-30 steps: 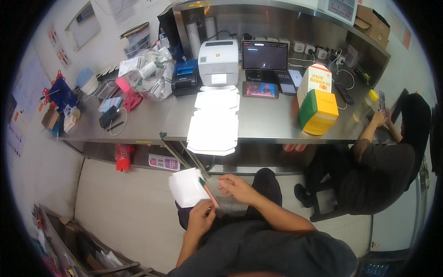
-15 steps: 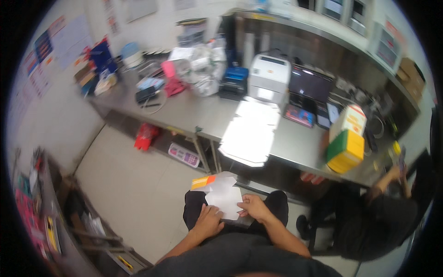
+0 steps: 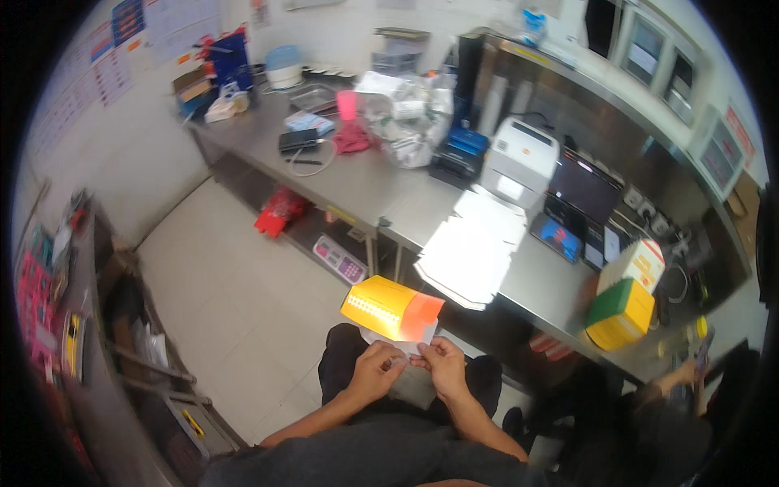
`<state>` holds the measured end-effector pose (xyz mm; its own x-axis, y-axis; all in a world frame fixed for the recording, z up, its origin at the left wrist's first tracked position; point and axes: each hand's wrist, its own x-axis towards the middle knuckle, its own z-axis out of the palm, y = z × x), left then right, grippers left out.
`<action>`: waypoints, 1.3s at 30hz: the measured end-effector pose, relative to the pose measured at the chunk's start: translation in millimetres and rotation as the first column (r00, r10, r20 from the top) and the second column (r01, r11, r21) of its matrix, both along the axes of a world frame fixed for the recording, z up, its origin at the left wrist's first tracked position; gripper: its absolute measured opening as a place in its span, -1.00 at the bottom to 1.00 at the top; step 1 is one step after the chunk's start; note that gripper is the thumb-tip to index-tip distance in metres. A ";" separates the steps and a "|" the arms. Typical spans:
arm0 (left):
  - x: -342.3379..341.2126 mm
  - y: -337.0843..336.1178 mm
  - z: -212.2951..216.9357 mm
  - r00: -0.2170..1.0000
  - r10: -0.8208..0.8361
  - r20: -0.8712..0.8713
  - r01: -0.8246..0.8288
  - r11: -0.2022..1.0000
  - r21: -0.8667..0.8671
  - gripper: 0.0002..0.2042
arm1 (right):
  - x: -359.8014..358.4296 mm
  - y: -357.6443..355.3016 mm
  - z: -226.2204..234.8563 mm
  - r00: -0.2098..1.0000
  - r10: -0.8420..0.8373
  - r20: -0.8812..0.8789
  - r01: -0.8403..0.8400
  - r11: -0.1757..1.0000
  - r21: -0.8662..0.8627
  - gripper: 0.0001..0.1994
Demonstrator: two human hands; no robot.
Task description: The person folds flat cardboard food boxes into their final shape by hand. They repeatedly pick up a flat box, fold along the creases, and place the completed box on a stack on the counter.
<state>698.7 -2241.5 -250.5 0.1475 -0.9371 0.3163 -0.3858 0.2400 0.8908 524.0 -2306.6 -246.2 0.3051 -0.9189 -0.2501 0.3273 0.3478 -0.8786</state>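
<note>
Above my lap is a partly folded cardboard carton (image 3: 380, 307), its yellow and orange printed face up and a white flap at its near end. My right hand (image 3: 444, 367) pinches that white flap between thumb and fingers. Close to its left, my left hand (image 3: 376, 372) has its fingers closed on the near edge of the carton; the fingertips partly hide the flap. On the counter beyond lies a stack of flat white carton blanks (image 3: 469, 247), overhanging the front edge.
The steel counter (image 3: 389, 195) bears a white label printer (image 3: 519, 158), a laptop (image 3: 586, 188), a plastic bag (image 3: 410, 122) and a yellow-green carton (image 3: 623, 312). A co-worker's hand (image 3: 690, 372) shows at right. A shelf unit (image 3: 122, 325) stands left.
The carton has turned over from its white inside to its yellow and orange face, and its body is lifted away from my lap. My hands have drawn closer together. The view has shifted.
</note>
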 end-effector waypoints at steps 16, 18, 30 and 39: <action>-23.9 -39.3 -31.4 0.519 0.040 -0.854 0.426 0.854 0.299 -0.95 | -7.0 38.5 13.1 0.579 -0.523 -0.626 -0.115 0.707 -0.698 -0.83; -20.1 -37.2 -34.3 0.506 0.020 -0.862 0.450 0.847 0.284 -0.93 | -1.6 44.0 8.7 0.549 -0.545 -0.634 -0.097 0.712 -0.695 -0.82; 25.5 5.1 -29.5 0.773 -0.331 -0.542 0.525 0.813 0.252 -0.84 | 41.4 95.4 10.8 0.672 -0.574 -0.468 0.312 0.792 -0.525 -0.80; 46.2 53.9 -39.4 0.795 -0.228 -0.562 0.472 0.815 0.336 -0.82 | 64.4 137.2 -10.6 0.626 -0.546 -0.557 0.339 0.834 -0.437 -0.73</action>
<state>745.0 -2187.6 -289.9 -0.2040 -0.9660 -0.1587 0.1464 -0.1904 0.9707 588.5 -2169.3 -256.8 -0.2959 -0.9537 0.0546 -0.2947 0.0368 -0.9549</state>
